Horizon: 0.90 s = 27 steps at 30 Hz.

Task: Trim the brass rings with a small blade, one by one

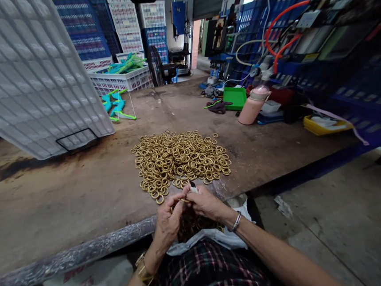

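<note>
The 2 hands meet just over the near edge of the workbench [82, 201], fingertips pressed together. The left hand [168, 220] curls closed around a brass ring [184, 200], only a sliver of it showing between the thumbs. The right hand [205, 202] pinches a small white-tipped tool [193, 187] that pokes up and away from the knuckles; I cannot tell how tightly. Directly ahead of both hands, almost touching the right one's fingertips, lies the pile of brass rings [181, 159], spread flat and wider than deep, its nearest rings slightly closer to the left hand. Below the hands a white bag [219, 237] rests on the lap, with more rings inside. A pink bottle [253, 105] stands well off to the right.
</note>
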Available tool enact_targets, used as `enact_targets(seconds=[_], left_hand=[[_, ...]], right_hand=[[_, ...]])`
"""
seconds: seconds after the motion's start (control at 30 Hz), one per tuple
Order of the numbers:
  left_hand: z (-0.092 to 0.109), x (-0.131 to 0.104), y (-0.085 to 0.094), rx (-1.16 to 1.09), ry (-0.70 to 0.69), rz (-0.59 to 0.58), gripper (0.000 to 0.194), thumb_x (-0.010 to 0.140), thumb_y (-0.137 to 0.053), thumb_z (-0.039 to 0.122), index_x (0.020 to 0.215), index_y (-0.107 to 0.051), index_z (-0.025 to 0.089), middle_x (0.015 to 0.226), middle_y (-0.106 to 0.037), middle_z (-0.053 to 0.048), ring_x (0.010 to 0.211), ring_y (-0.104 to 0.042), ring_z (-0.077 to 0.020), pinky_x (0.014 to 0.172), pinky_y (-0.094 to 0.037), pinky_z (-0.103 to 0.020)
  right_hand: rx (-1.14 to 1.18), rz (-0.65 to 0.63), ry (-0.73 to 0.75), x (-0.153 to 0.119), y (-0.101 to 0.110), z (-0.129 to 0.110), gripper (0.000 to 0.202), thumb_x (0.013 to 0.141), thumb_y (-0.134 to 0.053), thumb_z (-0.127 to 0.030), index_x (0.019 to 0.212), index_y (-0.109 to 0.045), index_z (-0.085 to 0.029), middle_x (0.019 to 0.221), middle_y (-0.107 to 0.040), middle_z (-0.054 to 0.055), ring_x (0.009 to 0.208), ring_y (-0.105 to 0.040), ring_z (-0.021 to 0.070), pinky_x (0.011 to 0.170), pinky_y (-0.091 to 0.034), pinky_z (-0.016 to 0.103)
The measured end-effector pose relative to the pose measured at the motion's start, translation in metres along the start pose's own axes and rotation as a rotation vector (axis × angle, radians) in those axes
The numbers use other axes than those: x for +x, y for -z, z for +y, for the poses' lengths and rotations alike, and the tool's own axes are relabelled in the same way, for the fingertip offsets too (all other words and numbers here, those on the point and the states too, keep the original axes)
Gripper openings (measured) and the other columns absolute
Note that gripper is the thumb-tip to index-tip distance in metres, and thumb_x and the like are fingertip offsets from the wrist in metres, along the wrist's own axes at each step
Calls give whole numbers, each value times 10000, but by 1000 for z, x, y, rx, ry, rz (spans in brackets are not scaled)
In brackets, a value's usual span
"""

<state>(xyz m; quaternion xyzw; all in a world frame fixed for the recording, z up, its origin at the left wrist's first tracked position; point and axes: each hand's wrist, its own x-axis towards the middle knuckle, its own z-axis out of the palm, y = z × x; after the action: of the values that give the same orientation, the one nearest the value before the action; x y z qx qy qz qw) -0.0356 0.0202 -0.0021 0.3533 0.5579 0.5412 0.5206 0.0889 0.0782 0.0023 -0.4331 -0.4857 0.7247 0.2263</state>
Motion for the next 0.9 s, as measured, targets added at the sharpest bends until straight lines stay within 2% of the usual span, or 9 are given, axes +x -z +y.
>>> enact_targets(seconds=[0.1, 0.2, 0.3, 0.43, 0.53, 0.63, 0.7, 0.8, 0.9], left_hand=[[-2, -3, 0, 93, -43, -33, 197, 699, -614, 345, 788, -651, 173, 522, -544, 24, 492, -475, -106, 472, -352, -203], [-3, -7, -3, 117, -15, -27, 215, 718, -596, 372, 759, -617, 162, 521, -512, 42, 443, -408, -73, 431, -308, -187], [-2, -11, -7, 94, 59, -45, 251, 719, -592, 408, 766, -579, 162, 504, -462, 68, 399, -340, -47, 391, -256, -171], [0, -13, -11, 32, 167, -91, 306, 712, -591, 459, 771, -534, 165, 533, -473, 67, 378, -331, -34, 356, -223, -158], [0, -14, -12, -51, 228, -162, 294, 725, -589, 450, 763, -512, 169, 569, -483, 61, 381, -331, -26, 347, -210, -147], [0, -16, -13, -129, 249, -190, 276, 735, -596, 426, 735, -493, 170, 569, -462, 68, 391, -326, -20, 351, -208, -138], [2, -18, -15, -159, 246, -188, 274, 735, -603, 416, 723, -486, 168, 565, -454, 70, 393, -325, -18, 354, -213, -137], [4, -19, -18, -178, 236, -174, 280, 720, -623, 412, 738, -488, 167, 562, -463, 69, 392, -333, -19, 353, -210, -137], [5, -19, -21, -174, 231, -145, 306, 698, -636, 431, 745, -486, 169, 555, -468, 71, 389, -336, -20, 355, -207, -138]], right_hand=[[-57, 36, 46, -6, 0, 0, 146, 772, -425, -352, 808, -428, -211, 517, -426, -104, 324, -228, 35, 344, -203, 163], [-297, 146, 247, -11, 2, 0, 181, 783, -451, -358, 726, -468, -187, 552, -468, -66, 454, -377, 61, 456, -312, 178], [-462, 205, 359, -16, 2, 2, 167, 766, -490, -319, 689, -502, -172, 590, -483, -47, 562, -419, 83, 553, -339, 198], [-492, 248, 351, -19, 2, 4, 148, 775, -467, -273, 673, -506, -173, 562, -435, -59, 559, -397, 86, 547, -306, 200], [-476, 225, 342, -22, 3, 5, 142, 781, -465, -267, 682, -508, -176, 536, -421, -67, 546, -382, 86, 530, -290, 196], [-444, 181, 359, -23, 5, 6, 171, 814, -423, -265, 695, -503, -172, 550, -454, -59, 548, -398, 87, 532, -300, 195], [-452, 197, 372, -23, 8, 6, 219, 845, -370, -259, 688, -494, -170, 567, -474, -45, 550, -416, 90, 539, -309, 199], [-661, 279, 420, -24, 14, 10, 200, 846, -363, -224, 711, -503, -174, 582, -481, -31, 539, -413, 98, 546, -286, 216], [-955, 243, 464, -27, 17, 17, 118, 795, -411, -163, 790, -528, -179, 615, -514, -15, 555, -427, 109, 556, -250, 233]])
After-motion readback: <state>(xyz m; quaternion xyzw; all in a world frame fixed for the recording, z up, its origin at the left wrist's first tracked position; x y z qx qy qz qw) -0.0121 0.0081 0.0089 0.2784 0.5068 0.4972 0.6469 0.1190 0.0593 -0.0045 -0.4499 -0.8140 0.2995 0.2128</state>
